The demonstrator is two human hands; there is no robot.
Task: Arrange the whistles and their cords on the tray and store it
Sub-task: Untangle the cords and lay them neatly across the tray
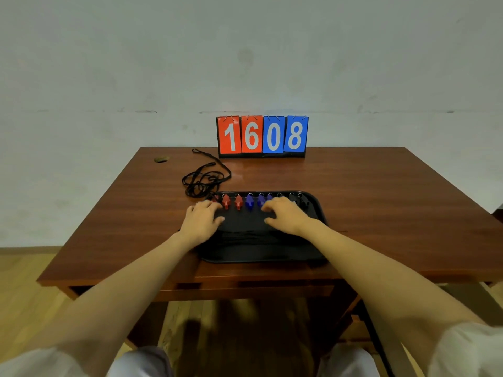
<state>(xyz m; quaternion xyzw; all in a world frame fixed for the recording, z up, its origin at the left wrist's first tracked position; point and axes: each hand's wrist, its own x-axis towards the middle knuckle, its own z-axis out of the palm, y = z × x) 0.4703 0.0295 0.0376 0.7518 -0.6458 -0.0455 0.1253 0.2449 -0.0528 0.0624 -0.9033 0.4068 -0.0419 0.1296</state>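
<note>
- Tray (258, 254): black, smooth, rounded corners. It lies on a glossy red-brown wooden tabletop (381, 213).
- One row along the tray's far rim: three red whistles (238, 202), three blue whistles (249, 201), and black whistles (304, 203) whose count is unclear.
- Cords (202, 178): a black tangle on the tabletop, just beside the tray's far-left corner.
- Left hand (202, 217) and right hand (283, 214): fingers bent over the row; I cannot tell whether they grasp anything.
- Flip scoreboard (262, 136): two red cards and two blue, reading 1608.
- Pale, scuffed wall (245, 50).
</note>
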